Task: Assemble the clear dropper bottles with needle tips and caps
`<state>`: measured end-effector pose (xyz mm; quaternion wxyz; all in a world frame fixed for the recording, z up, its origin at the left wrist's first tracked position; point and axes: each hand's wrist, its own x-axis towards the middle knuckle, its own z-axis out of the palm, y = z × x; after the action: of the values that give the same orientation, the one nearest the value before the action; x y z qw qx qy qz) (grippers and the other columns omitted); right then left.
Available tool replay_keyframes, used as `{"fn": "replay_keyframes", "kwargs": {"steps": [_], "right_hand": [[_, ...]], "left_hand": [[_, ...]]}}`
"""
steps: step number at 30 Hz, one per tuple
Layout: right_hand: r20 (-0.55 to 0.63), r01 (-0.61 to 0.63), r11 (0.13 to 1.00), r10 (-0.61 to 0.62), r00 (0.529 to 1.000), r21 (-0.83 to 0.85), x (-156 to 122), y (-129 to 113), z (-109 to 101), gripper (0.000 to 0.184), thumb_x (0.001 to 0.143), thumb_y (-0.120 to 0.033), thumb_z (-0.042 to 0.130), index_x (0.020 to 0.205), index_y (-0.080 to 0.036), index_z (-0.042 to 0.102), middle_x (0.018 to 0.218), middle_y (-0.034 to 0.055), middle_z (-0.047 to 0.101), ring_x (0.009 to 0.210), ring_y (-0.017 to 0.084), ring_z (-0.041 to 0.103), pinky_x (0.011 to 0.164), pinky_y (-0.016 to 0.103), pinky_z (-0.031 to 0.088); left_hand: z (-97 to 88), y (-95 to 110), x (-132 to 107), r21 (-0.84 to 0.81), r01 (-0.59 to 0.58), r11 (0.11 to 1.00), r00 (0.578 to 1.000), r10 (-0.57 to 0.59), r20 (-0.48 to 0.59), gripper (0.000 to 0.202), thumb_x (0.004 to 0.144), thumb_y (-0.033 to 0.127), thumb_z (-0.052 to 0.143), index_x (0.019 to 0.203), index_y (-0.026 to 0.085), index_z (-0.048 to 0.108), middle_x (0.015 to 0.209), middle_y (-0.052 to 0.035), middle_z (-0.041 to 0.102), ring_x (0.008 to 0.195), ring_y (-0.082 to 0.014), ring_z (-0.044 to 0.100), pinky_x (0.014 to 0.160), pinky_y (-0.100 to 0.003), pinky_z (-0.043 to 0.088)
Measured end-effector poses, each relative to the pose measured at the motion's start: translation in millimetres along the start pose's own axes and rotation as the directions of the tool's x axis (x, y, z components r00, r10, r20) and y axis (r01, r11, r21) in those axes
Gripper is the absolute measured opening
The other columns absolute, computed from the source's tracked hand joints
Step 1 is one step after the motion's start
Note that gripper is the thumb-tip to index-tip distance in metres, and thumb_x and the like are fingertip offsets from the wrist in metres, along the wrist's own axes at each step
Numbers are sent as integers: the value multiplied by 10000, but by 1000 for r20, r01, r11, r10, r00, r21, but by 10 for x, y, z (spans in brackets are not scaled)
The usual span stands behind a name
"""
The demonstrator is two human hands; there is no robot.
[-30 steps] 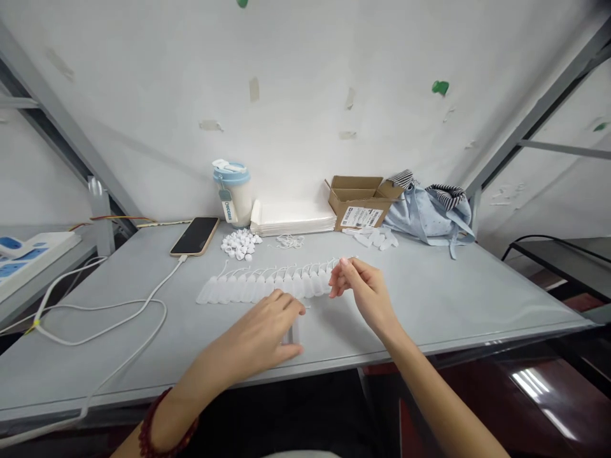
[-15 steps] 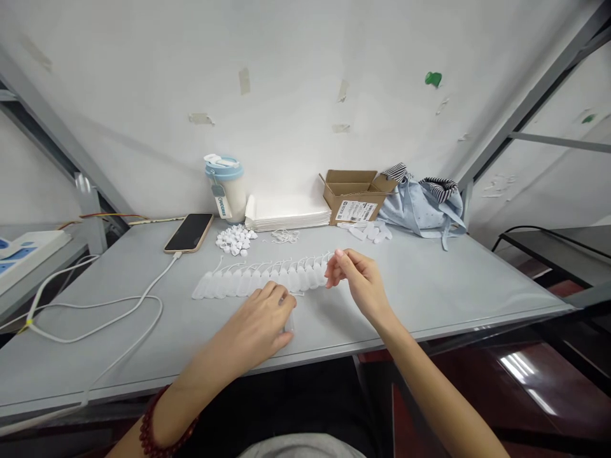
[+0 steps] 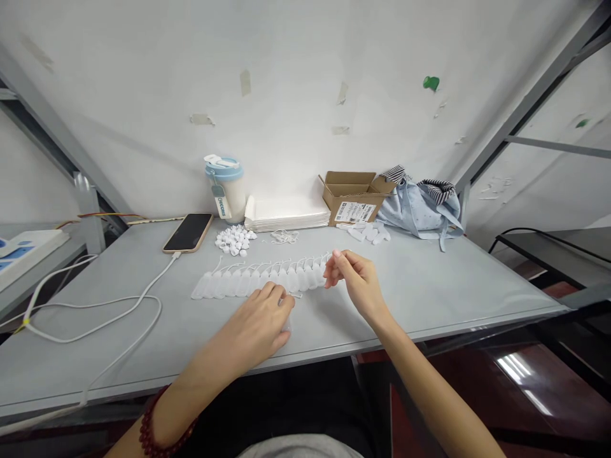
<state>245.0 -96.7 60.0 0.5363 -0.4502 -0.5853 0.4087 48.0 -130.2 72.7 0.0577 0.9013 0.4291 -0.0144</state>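
Note:
A row of translucent white tags, each with a thin white cord loop, overlaps across the grey table. At the row's right end, my right hand has thumb and forefinger pinched together at the last tag's cord. The other fingers curl in and hide part of that tag. My left hand lies low in front of the row, fingers bent over a clear piece that shows beside the thumb. Most of this piece is covered. A short bit of white cord pokes out near the fingertips.
Behind the row lie a pile of small white pieces, loose white cords and more loose tags. Further back are a phone on a cable, a lidded cup, a white stack, a carton and a blue cloth bag.
Both hands keep nearly the same place and grip. The whole view shifts very slightly; the tags on the table stay as they were.

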Motion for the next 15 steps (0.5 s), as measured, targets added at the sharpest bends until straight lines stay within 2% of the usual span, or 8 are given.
{"fn": "replay_keyframes", "kwargs": {"steps": [5, 12, 15], "right_hand": [[-2, 0, 1000, 0, 1000, -1, 5, -4, -6, 384, 900, -463, 481, 669, -173, 581, 612, -1, 605, 511, 118, 576, 569, 263, 450], [-20, 0, 1000, 0, 1000, -8, 28, 4, -24, 406, 885, -498, 483, 665, -171, 582, 606, -1, 607, 501, 114, 577, 555, 255, 455], [-51, 5, 1000, -6, 999, -14, 60, 44, -88, 408, 868, -511, 501, 658, -170, 580, 612, 4, 613, 491, 114, 578, 540, 252, 461]], "left_hand": [[-6, -8, -4, -24, 0, 1000, 1000, 0, 11, 191, 759, 108, 511, 940, 167, 528, 994, -100, 561, 983, -268, 497, 815, -400, 444], [-10, -22, -38, -109, -13, 994, 999, 10, -31, 168, 734, 119, 511, 885, 190, 496, 965, -78, 559, 955, -256, 503, 796, -380, 444], [-30, -98, -47, -175, -47, 984, 993, 28, -111, 134, 784, 188, 514, 916, 197, 492, 984, -70, 557, 950, -244, 507, 791, -370, 446]]}}
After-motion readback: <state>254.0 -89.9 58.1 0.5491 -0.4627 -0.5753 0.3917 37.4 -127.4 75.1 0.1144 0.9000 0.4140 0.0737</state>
